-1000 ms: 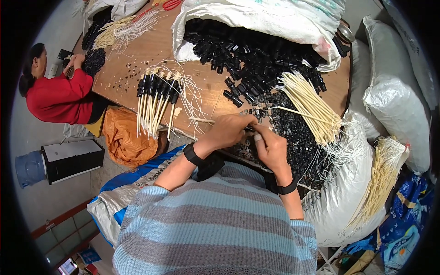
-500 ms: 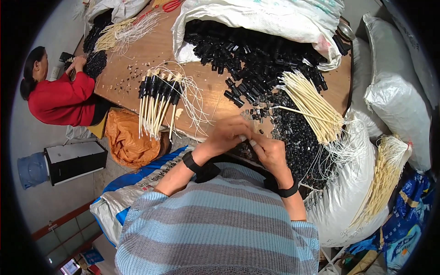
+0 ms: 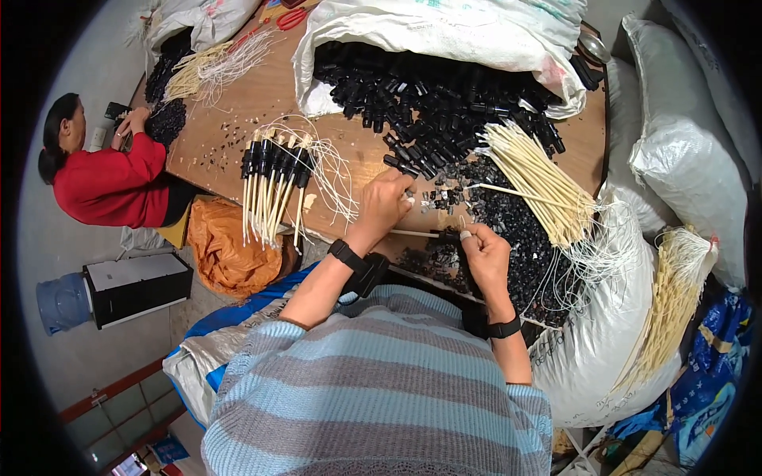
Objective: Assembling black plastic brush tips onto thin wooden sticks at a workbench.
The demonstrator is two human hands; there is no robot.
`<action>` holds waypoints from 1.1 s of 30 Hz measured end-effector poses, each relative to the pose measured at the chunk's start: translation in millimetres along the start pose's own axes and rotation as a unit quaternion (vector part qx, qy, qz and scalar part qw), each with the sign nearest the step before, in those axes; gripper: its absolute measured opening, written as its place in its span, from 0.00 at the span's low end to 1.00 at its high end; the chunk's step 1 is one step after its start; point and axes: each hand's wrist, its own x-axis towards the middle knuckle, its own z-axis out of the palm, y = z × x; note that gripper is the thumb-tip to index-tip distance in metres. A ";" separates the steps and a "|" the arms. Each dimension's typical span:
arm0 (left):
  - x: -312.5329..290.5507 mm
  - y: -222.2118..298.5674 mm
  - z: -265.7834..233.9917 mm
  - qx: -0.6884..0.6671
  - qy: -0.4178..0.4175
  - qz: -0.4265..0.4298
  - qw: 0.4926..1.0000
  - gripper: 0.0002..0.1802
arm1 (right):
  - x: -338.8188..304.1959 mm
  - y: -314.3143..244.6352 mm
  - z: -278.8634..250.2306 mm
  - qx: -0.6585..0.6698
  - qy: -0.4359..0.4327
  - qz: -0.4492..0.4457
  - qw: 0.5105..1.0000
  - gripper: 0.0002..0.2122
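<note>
My right hand [image 3: 486, 255] pinches the black-sleeved end of a cream rod [image 3: 413, 233], which lies crosswise with its far end pointing toward my left wrist. A thin pale loop of wire stands up beside the right fingertips. My left hand [image 3: 384, 205] is closed over the table just below the black plastic fittings [image 3: 413, 163]; what its fingers hold, if anything, is hidden. Small dark pieces [image 3: 516, 262] are heaped beside and beyond my right hand. Left of my left hand lies a bundle of rods with black fittings [image 3: 274, 170] and loose white wires.
A white sack [image 3: 444, 28] spills black fittings at the table's far side. Bare cream rods [image 3: 540, 186] with white wires lie at the right. Stuffed white sacks [image 3: 683, 151] stand along the right edge. A co-worker in red [image 3: 111, 178] sits at the far left near an orange sack [image 3: 230, 246].
My hands have separated from their pinch together. The left has moved up toward the black fittings; the right has shifted right, and the rod with its black sleeve now shows.
</note>
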 end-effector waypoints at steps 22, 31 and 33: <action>-0.8 71.4 -2.2 -0.209 -0.030 0.166 0.963 0.17 | 11.0 5.2 18.2 -0.020 -0.016 -0.057 0.998 0.06; -13.0 59.6 9.3 -0.425 -0.033 -0.189 0.885 0.10 | 1.8 -21.3 15.4 -0.198 0.101 -0.303 0.927 0.03; -10.9 60.1 5.6 -0.396 -0.043 -0.173 0.901 0.09 | -1.2 -25.1 14.3 -0.221 0.082 -0.298 0.925 0.04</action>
